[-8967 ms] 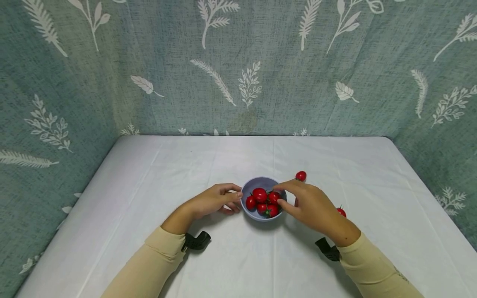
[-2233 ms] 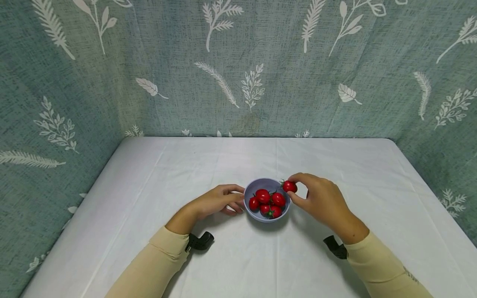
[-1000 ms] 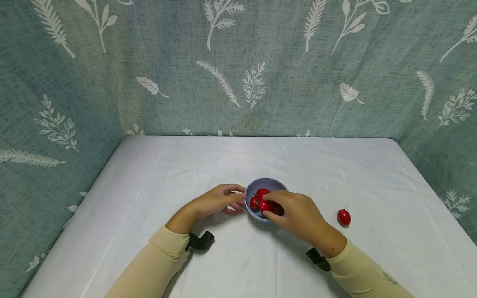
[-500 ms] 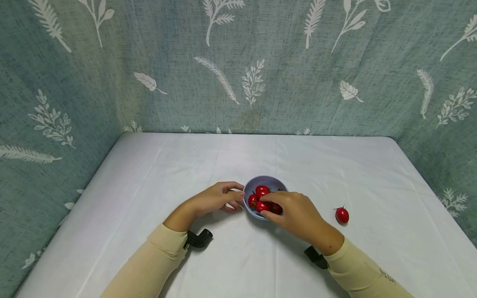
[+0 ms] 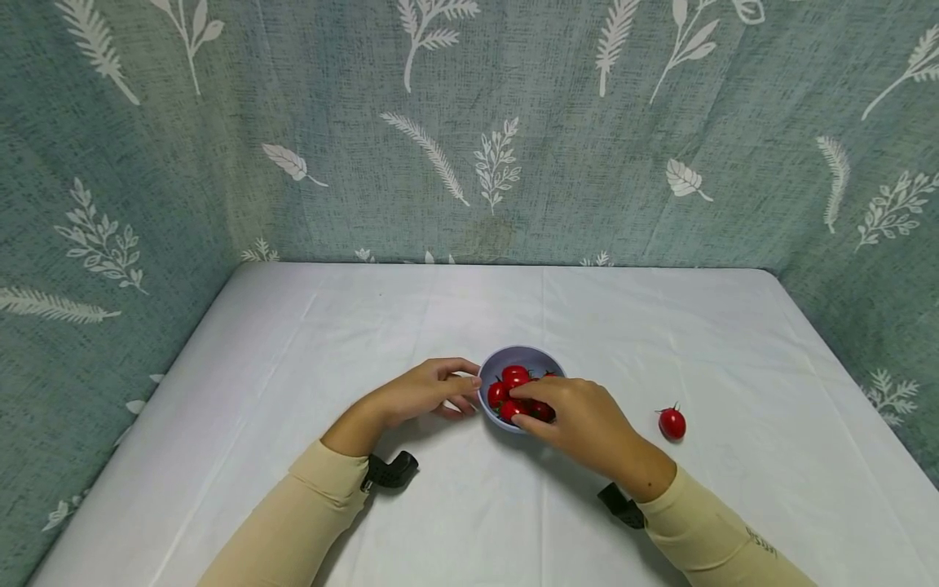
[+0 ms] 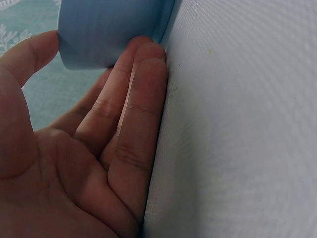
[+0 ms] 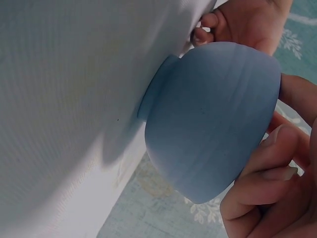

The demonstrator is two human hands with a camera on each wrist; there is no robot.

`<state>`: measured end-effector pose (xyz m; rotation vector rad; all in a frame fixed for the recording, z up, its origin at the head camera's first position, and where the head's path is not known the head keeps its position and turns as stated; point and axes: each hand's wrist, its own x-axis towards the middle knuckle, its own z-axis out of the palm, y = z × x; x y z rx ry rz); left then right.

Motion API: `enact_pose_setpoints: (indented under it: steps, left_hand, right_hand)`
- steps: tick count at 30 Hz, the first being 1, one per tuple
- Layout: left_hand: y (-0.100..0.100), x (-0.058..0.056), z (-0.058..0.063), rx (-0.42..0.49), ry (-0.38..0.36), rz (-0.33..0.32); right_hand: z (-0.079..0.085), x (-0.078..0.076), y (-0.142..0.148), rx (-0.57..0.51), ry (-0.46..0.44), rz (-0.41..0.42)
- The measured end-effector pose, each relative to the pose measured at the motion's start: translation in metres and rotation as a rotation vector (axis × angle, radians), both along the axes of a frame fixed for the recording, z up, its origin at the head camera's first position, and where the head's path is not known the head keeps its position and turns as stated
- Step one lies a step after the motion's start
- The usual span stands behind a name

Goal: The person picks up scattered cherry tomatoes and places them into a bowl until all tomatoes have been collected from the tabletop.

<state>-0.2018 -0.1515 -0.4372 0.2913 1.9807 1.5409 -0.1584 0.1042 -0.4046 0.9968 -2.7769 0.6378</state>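
Note:
A bluish-purple bowl [image 5: 506,355] with several red cherry tomatoes [image 5: 516,376] in it stands mid-table. My left hand [image 5: 421,395] lies at its left side, thumb and fingertips touching the outer wall, as the left wrist view also shows. My right hand [image 5: 587,420] reaches over the right rim into the bowl, thumb and forefinger apart. Close to these fingertips lies one cherry tomato [image 5: 511,412], which they no longer clearly pinch. The right hand hides part of the tomatoes. In the right wrist view the bowl [image 7: 213,114] has fingers [image 7: 267,188] along its rim.
One more cherry tomato [image 5: 672,424] with a green stem lies on the white tablecloth [image 5: 396,318], right of the right hand. Leaf-patterned green cloth [image 5: 330,147] hangs behind the table and at its sides. Both wrists wear black cameras [image 5: 392,470].
The tomato behind the bowl was picked up and brought over the right rim into it. Over the last half second, a tomato slipped slightly left from the right fingertips; the left hand stayed put.

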Motion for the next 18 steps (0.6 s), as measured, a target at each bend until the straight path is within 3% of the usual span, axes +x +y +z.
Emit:
enact_pose_setpoints:
  steps: [18]
  left_hand:
    - [0.0002,-0.0003,-0.0011,-0.002,0.005,0.006]
  right_hand:
    - [0.0037,-0.0003,0.0052,-0.032,0.033,-0.021]
